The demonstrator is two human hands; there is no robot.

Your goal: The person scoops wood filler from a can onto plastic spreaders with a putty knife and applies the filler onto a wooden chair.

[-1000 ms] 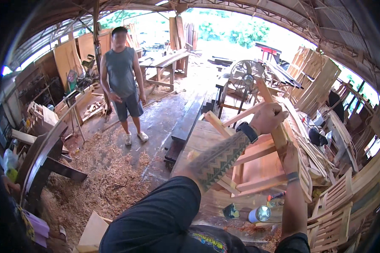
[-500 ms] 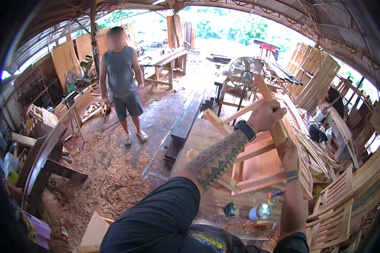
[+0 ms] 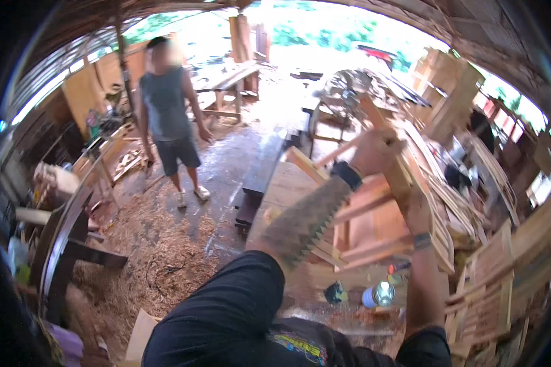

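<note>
A wooden frame (image 3: 373, 229) of pale bars with flat panels, resembling a piece of furniture, lies tilted on the workbench. From its far end a wide wooden bar (image 3: 398, 177) slopes toward me. My left hand (image 3: 378, 153), with a dark watch at the wrist, is closed in a fist against the upper part of this bar. Whatever its curled fingers hold is hidden. Lower down, my right hand (image 3: 417, 214), a band on its wrist, is wrapped round the same bar's edge. A round can (image 3: 378, 295) stands on the bench nearer me, beside a small dark item (image 3: 335, 292).
A person (image 3: 168, 110) stands on the floor at the left, beyond the wood shavings (image 3: 159, 257). Dark beams (image 3: 257, 183) lie left of the bench. A large spoked wheel (image 3: 348, 95) stands behind it. Slatted wooden panels (image 3: 483, 293) and stacked strips (image 3: 453, 208) crowd the right.
The view has shifted slightly and blurred. Both my hands keep nearly the same places on the wooden bar. The person at the left has turned the head and moved an arm outward.
</note>
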